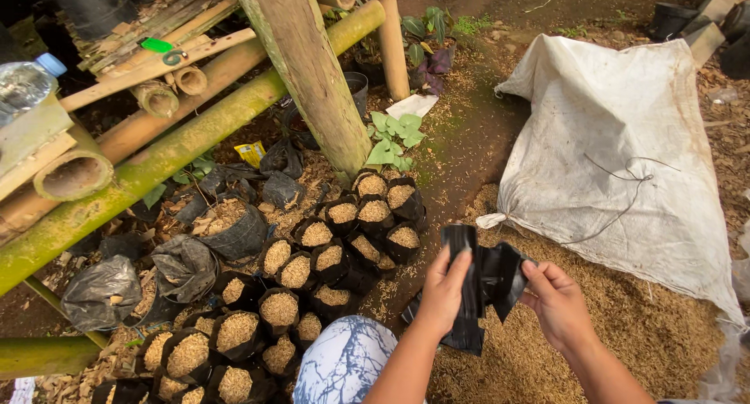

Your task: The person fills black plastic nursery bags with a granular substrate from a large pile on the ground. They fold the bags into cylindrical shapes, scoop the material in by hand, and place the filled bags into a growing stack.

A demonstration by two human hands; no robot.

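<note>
— Where is there room to reach, standing here?

— Over the loose husk pile on the right; it lies open up to the white sack.

— And to the left?

— Crowded: filled black bags packed side by side, a leaning wooden post and bamboo poles overhead, crumpled empty bags beneath them.

Filled planting bags: rows on ground, left of hands. Empty bag: between left hand and right hand. Sack: right, on husk heap. Bamboo poles: behind bags.
</note>
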